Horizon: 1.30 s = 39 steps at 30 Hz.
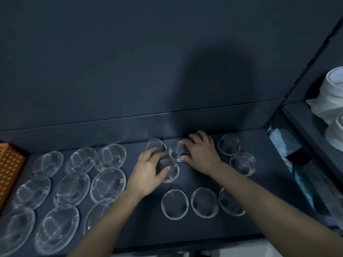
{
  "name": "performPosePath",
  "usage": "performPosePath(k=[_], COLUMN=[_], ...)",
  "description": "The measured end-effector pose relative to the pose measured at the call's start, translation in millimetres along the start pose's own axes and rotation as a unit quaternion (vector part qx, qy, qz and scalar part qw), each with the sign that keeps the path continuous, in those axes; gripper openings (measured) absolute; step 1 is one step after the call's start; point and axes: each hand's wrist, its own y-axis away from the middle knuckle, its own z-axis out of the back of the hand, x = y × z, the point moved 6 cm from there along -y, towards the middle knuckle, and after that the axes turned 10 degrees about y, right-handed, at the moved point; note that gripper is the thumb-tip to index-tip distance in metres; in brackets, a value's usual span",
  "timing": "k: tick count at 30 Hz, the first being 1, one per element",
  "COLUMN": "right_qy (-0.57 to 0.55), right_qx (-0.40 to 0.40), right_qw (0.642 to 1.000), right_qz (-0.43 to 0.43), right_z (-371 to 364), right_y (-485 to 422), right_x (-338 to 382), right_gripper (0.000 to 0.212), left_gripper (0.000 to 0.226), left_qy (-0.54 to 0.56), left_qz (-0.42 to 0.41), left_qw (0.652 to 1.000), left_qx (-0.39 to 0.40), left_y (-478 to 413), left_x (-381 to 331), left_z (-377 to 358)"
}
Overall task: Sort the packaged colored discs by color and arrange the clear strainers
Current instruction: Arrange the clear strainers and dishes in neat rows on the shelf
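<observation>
Your left forearm covers part of one big strainer (98, 210), and your right forearm covers the edge of a small one (230, 201). The frame cuts off the corner strainer (14, 230) at lower left. Your left hand (148, 171) curls round the front strainer (169, 172) at the middle of the shelf (185, 229). Your right hand (202, 153) grips the back strainer (177, 150), just behind it. An orange basket (9, 167) sits at the far left, and white bundles (332, 93) at the far right are hard to make out.
</observation>
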Motion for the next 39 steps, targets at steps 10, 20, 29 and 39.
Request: performPosePath(k=[10, 20, 29, 39], right_qy=[0.036, 0.002, -0.042, -0.110], right_qx=[-0.027, -0.083, 0.014, -0.014], right_qw=[0.996, 0.993, 0.980, 0.975], right_qz=[-0.080, -0.078, -0.194, -0.191], right_z=[-4.5, 20.7, 8.6, 6.8], right_y=[-6.5, 16.9, 47.8, 79.4], right_x=[-5.9, -33.8, -90.1, -90.6], right_gripper=[0.041, 0.045, 0.056, 0.063], left_gripper=[0.062, 0.070, 0.064, 0.066], left_qy=[-0.005, -0.038, -0.029, -0.014], left_qz=[0.024, 0.022, 0.054, 0.056], left_qw=[0.999, 0.999, 0.998, 0.997], left_qx=[0.040, 0.031, 0.021, 0.042], left_y=[-7.8, 0.9, 12.7, 21.7], left_x=[6.5, 6.9, 11.4, 7.2], left_z=[-7.5, -6.4, -1.1, -3.5])
